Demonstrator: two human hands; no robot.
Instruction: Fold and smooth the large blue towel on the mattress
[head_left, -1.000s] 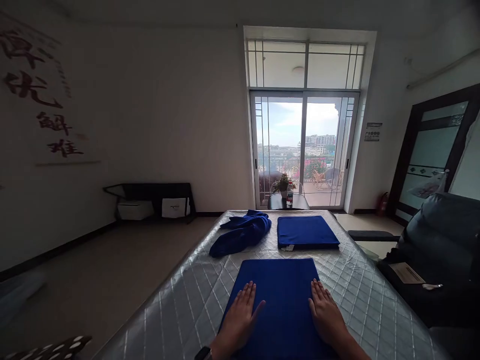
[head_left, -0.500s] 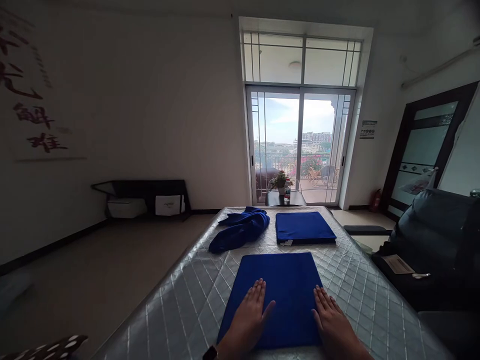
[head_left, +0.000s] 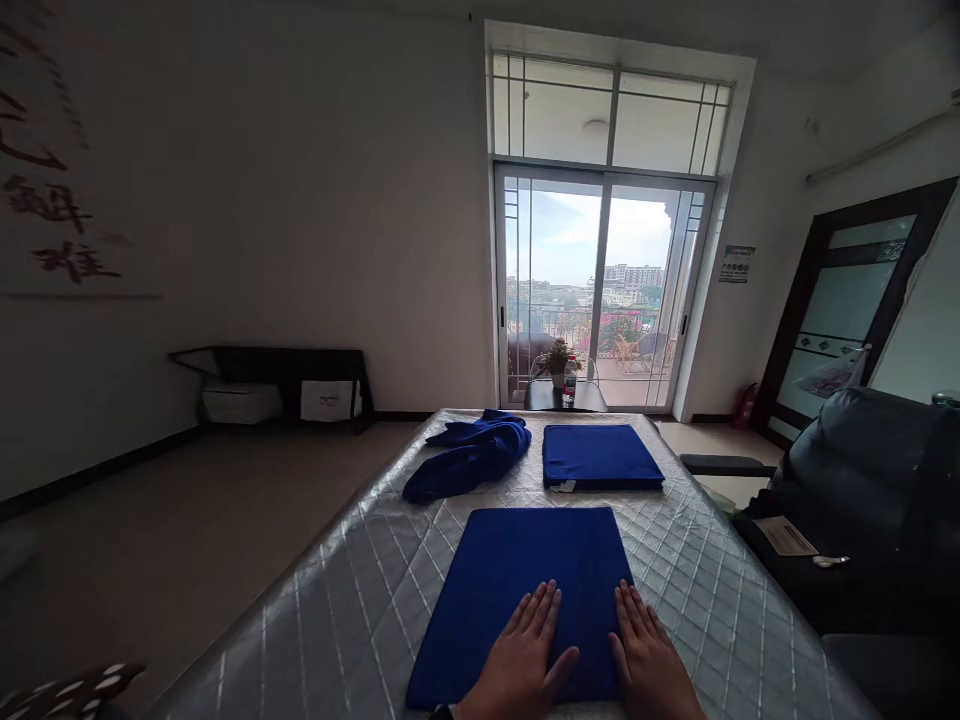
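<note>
A flat blue folded cloth (head_left: 480, 590) lies in front of me on the silver quilted table cover (head_left: 352, 590). My left hand (head_left: 521, 655) rests flat on its lower right part, fingers stretched out and thumb apart. Along its right edge lies my right hand (head_left: 649, 645), also open, with the fingertips on the cloth. Beyond them sits a thicker, neatly folded blue cloth (head_left: 600, 455) with a small white label at its near left corner. To the left of that is a crumpled blue cloth (head_left: 472, 455).
A black armchair (head_left: 862, 500) stands close on the right with a card (head_left: 785, 536) on it. Past the far table edge is a small dark table (head_left: 544, 397) with a potted plant and a bottle. A low black bench (head_left: 289, 370) stands by the left wall.
My left hand has moved right and nearer to me across the cloth, closer to my right hand. My right hand has shifted slightly left and down. The view has tilted a little.
</note>
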